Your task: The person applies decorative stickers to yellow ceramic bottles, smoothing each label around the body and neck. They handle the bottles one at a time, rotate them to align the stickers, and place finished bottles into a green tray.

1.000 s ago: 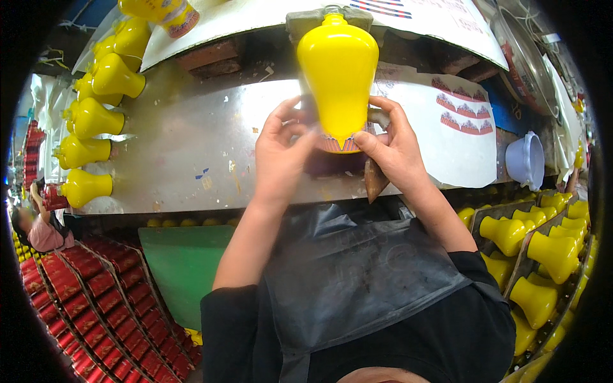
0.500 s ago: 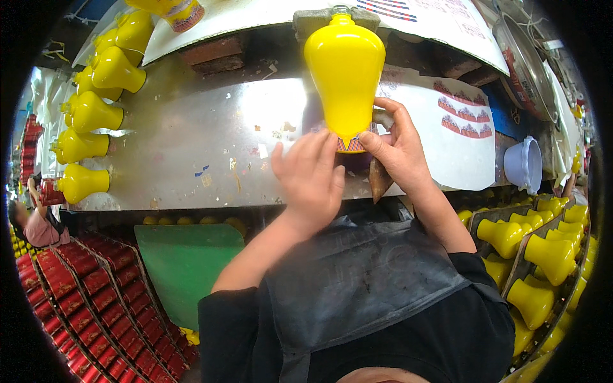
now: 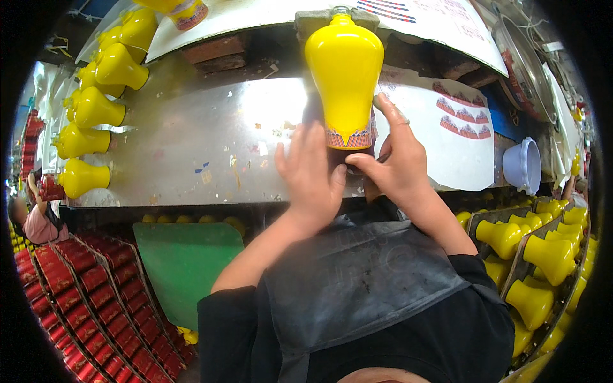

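Observation:
A glossy yellow bottle lies with its clear glass neck pointing away from me, on a worn block at the far side. Around its base, toward me, runs a patterned red and blue decal band. My left hand is just left of the base, fingers stretched out and slightly blurred, holding nothing. My right hand is at the right of the base, thumb and forefinger spread; the forefinger is by the bottle's side and the thumb below its end. Its other fingers are mostly hidden, over a dark shape I cannot make out.
A decal sheet lies right of the bottle on the metal table. Several yellow bottles line the left edge. A lavender tub stands at right. Racks of yellow bottles and red pieces flank me. A person works far left.
My right thumb has come off the decal band and dropped below the base. My left fingers have drawn slightly away from the bottle, uncovering more of the band.

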`<state>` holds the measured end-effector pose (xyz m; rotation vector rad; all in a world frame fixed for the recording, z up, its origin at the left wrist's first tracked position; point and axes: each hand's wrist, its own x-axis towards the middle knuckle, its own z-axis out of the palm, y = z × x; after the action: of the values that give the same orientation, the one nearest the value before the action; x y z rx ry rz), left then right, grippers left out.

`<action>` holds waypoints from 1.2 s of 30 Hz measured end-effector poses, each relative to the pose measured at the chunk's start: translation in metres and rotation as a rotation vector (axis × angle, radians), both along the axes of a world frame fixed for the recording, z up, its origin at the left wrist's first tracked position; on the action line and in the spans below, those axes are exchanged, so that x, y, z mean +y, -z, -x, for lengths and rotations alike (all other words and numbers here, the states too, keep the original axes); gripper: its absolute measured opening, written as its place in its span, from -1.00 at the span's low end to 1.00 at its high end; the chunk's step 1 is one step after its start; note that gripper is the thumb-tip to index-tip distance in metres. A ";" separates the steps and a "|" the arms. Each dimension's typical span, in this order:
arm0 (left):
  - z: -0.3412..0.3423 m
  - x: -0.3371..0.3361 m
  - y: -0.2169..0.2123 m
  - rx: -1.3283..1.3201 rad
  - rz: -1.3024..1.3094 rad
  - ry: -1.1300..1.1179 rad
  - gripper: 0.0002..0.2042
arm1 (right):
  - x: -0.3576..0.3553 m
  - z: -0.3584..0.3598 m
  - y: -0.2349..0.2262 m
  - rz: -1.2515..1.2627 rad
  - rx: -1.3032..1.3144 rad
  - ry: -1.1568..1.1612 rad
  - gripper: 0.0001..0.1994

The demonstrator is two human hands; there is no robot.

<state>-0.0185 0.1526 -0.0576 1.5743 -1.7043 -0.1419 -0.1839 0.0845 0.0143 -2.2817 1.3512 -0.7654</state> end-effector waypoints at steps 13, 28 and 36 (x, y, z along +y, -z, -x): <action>-0.002 -0.002 -0.011 0.194 -0.060 0.100 -0.33 | 0.001 -0.009 0.019 0.135 0.083 0.044 -0.10; -0.005 -0.038 -0.055 -0.128 -0.005 -0.013 -0.32 | -0.008 0.010 0.002 0.094 0.243 -0.098 -0.20; -0.013 -0.063 -0.039 0.049 0.090 0.130 -0.12 | -0.021 0.011 0.000 -0.086 -0.289 0.027 -0.32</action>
<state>-0.0059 0.0899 -0.0186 1.3838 -1.7508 -0.1651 -0.1952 0.0631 0.0145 -1.9992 1.2563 -0.9829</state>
